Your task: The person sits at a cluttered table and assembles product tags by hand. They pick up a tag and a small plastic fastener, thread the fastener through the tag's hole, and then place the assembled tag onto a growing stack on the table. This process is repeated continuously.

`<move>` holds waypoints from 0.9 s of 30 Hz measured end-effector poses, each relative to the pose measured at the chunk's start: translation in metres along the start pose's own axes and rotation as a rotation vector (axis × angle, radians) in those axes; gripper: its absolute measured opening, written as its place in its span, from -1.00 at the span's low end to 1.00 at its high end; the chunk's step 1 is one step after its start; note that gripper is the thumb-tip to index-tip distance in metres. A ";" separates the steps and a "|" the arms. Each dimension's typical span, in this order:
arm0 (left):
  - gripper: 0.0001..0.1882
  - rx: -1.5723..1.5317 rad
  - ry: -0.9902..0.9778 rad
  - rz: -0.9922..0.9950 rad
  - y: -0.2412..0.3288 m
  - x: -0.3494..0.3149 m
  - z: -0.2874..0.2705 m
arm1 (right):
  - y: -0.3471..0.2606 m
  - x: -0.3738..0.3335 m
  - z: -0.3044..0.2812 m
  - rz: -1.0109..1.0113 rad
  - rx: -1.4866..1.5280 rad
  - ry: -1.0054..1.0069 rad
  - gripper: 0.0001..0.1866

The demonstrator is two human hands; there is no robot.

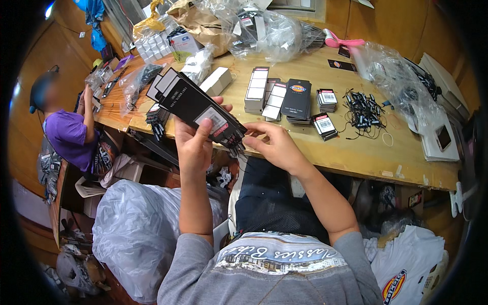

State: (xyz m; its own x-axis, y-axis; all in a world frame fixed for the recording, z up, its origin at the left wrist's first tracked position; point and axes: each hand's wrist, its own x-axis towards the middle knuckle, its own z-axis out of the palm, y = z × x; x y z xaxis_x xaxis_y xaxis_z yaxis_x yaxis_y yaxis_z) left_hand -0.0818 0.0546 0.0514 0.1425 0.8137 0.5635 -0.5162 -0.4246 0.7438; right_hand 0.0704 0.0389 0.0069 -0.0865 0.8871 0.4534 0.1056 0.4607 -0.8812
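Note:
My left hand is wrapped round a fanned stack of black hang tags, its thumb lying over a white barcode label. The stack is tilted above the table's front edge. Dark strings hang in a bunch from its lower right end. There my right hand has its fingertips drawn together at the strings; exactly what they pinch is partly hidden. On the table beyond, a stack of larger black tags lies beside stacks of white-panelled tags. Small labelled tags and a heap of black strings lie farther right.
Clear plastic bags and a brown paper bag crowd the wooden table's back. A phone rests at the right. A co-worker in purple sits at far left. A large filled plastic bag stands left of me.

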 end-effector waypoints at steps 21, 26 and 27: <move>-0.47 -0.060 0.063 0.061 0.007 -0.007 0.015 | 0.017 -0.006 0.010 0.114 0.264 -0.314 -0.61; -0.45 -0.088 0.134 0.085 0.007 -0.005 0.009 | 0.003 -0.019 0.008 0.482 0.568 -0.441 -0.76; -0.44 -0.112 0.154 0.088 0.008 -0.006 0.008 | 0.002 -0.020 0.006 0.544 0.649 -0.461 -0.76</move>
State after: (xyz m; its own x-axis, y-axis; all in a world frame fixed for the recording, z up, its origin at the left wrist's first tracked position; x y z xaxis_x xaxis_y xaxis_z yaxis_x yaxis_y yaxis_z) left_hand -0.0799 0.0427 0.0571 -0.0341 0.8302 0.5564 -0.6129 -0.4571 0.6445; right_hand 0.0660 0.0216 -0.0044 -0.5828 0.8125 -0.0140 -0.3104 -0.2385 -0.9202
